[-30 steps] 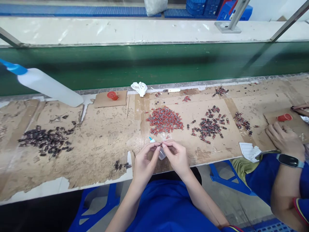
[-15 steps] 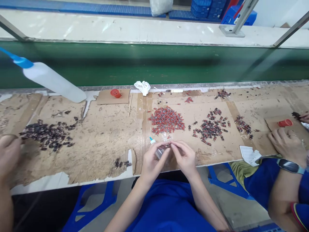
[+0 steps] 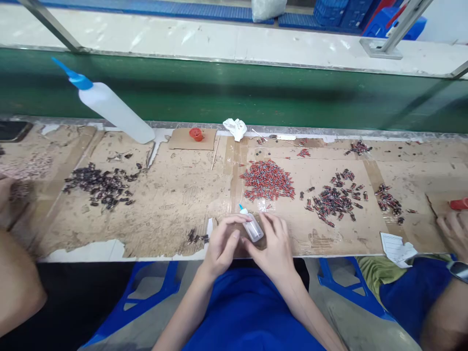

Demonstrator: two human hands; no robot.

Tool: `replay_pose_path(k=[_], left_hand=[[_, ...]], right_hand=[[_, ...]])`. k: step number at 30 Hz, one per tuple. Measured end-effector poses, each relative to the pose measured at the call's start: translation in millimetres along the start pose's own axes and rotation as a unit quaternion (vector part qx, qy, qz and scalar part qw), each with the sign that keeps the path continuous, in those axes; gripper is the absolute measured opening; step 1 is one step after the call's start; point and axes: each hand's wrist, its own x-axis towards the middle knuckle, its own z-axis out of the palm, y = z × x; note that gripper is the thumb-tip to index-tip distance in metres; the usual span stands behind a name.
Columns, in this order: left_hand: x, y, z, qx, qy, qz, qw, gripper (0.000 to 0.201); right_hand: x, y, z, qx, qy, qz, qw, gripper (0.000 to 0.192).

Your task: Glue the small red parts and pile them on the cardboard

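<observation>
A small clear bottle point(image 3: 253, 230) with a blue tip lies on the cardboard between my hands. My left hand point(image 3: 222, 243) is at its left, fingers stretched towards its neck and thumb apart; I cannot tell whether they touch. On the other side, my right hand point(image 3: 273, 243) is open, thumb and fingers spread beside the bottle. No small part shows in either hand. Just beyond is a heap of small red-and-silver parts point(image 3: 267, 180). To the right lies a looser pile of dark-and-red parts point(image 3: 334, 200).
A large white bottle point(image 3: 115, 109) with a blue nozzle leans at the back left. Dark parts point(image 3: 100, 185) lie left, below a red cap point(image 3: 196, 134) on cardboard. White crumpled tissue point(image 3: 236, 128) sits at the back. Co-workers' hands point(image 3: 455, 229) show at both sides.
My hands have come apart from a pinch around a small dark part, which I no longer see. The camera view has shifted left, so the scene appears further right.
</observation>
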Motion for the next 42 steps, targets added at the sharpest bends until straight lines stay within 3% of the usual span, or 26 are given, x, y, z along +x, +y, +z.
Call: replay_pose_path(k=[3,7,11,17,23,26,28,33,35,42], left_hand=[[-1.7,1.0,-36.7,0.198,0.019,0.034,0.979,0.015],[-13.4,-3.9,-81.7,0.367,-0.062,0.085,0.924,0.013],[-24.0,-10.9,-94.2,0.437,-0.079,0.094,0.891,0.013],[-11.4,-12.2,-74.1,0.444,-0.064,0.108,0.887,0.016],[1.2,-12.3,-21.3,0.354,-0.141,0.138,0.914,0.016],[2.0,-16.4,1.0,0.320,-0.134,0.145,0.926,0.015],[2.1,-20.2,7.5,0.320,-0.101,0.142,0.931,0.015],[0.7,-27.6,4.0,0.314,-0.087,0.145,0.934,0.022],[0.2,-28.5,1.5,0.303,-0.085,0.141,0.939,0.022],[2.8,-26.0,1.2,0.289,-0.063,0.132,0.946,0.013]], right_hand=[[-0.8,-4.0,15.2,-0.027,-0.017,0.018,0.999,0.036],[5.6,6.0,12.2,0.022,-0.009,0.034,0.999,0.031],[10.7,14.9,-4.1,0.154,0.000,0.103,0.983,0.036],[14.3,23.5,-14.7,0.404,0.083,0.217,0.885,0.027],[20.5,28.2,-13.1,0.545,0.179,0.307,0.759,0.025],[21.4,32.3,-16.4,0.577,0.193,0.312,0.730,0.022],[19.4,36.2,-18.8,0.558,0.200,0.306,0.745,0.021],[8.5,39.6,-21.3,0.435,0.153,0.256,0.850,0.021],[5.7,36.6,-21.2,0.390,0.137,0.242,0.878,0.020],[5.8,30.6,-20.3,0.311,0.109,0.225,0.917,0.022]])
